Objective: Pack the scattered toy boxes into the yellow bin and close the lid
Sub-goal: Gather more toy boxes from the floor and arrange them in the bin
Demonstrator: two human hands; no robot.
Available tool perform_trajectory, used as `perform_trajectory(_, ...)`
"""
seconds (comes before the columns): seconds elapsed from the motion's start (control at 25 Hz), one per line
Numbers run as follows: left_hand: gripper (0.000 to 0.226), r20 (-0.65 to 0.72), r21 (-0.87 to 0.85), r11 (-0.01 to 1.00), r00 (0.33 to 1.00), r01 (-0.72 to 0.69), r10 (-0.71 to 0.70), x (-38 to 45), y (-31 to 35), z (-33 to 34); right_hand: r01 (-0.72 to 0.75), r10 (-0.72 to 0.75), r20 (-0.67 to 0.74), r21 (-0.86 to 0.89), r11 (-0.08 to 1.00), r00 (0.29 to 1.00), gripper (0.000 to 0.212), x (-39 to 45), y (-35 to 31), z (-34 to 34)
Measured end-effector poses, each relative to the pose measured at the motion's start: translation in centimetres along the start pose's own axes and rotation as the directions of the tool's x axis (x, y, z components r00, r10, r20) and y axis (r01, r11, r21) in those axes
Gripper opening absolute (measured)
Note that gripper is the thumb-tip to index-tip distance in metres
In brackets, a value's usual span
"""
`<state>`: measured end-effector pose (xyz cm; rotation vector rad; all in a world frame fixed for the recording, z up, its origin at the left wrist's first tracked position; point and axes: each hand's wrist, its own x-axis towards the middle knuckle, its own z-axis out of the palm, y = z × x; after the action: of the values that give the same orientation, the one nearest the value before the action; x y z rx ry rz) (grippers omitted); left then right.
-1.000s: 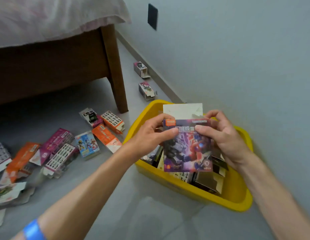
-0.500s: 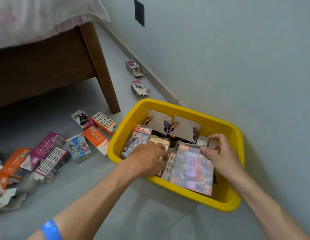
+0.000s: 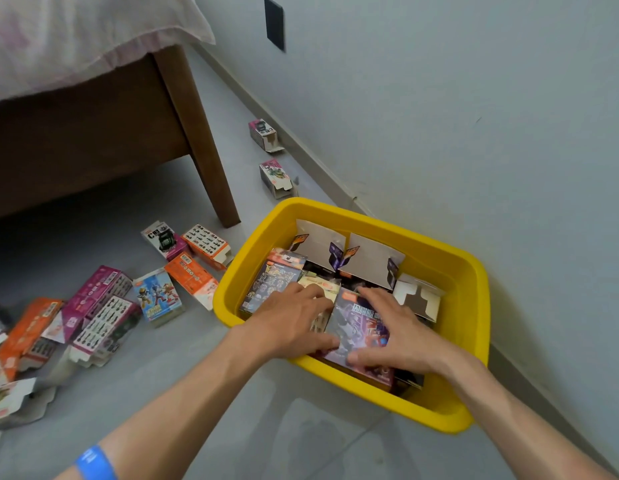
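Yellow bin on the floor against the right wall, lid nowhere in view; purple toy box lying on the packed boxes at its near side; left hand flat on the neighbouring boxes, right hand spread flat on the purple box, fingers straight, pressing not clasping; best pressed down evenly, kept level so it seats flush below the rim; many scattered boxes waiting on the floor at left, more by the far skirting.
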<state>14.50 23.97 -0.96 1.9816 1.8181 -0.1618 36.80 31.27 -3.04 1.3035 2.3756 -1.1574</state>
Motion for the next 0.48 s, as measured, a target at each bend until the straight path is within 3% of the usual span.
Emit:
perform_trajectory(0.08,0.075,-0.031,0.043,0.998,0.999,0.035,-0.033,0.5,0.0,0.4,0.047,-0.042,0.051,-0.108,0.993,0.998,0.131,-0.3,0.5,0.6)
perform_trajectory(0.24,0.071,-0.032,0.097,0.993,0.997,0.073,-0.07,1.1,0.3,0.5,-0.033,0.054,0.063,-0.29,0.956,0.997,0.135,0.5,-0.3,0.1)
perform_trajectory(0.32,0.056,-0.07,-0.003,0.999,0.996,0.047,-0.047,0.3,0.5,0.2,-0.049,0.081,0.083,-0.338,0.94,0.993,0.136,0.3,-1.2,-0.6)
perform_trajectory(0.4,0.037,-0.201,-0.166,0.986,0.979,0.006,-0.039,-1.4,-0.3,-0.1,-0.09,0.091,-0.015,-0.387,0.917,0.996,0.131,-0.1,-2.3,-1.0)
perform_trajectory(0.48,0.036,-0.322,-0.173,0.985,0.945,-0.002,-0.055,-3.6,-2.1,-0.2,-0.128,0.026,-0.231,-0.44,0.889,0.973,0.108,0.0,-4.4,-1.1)
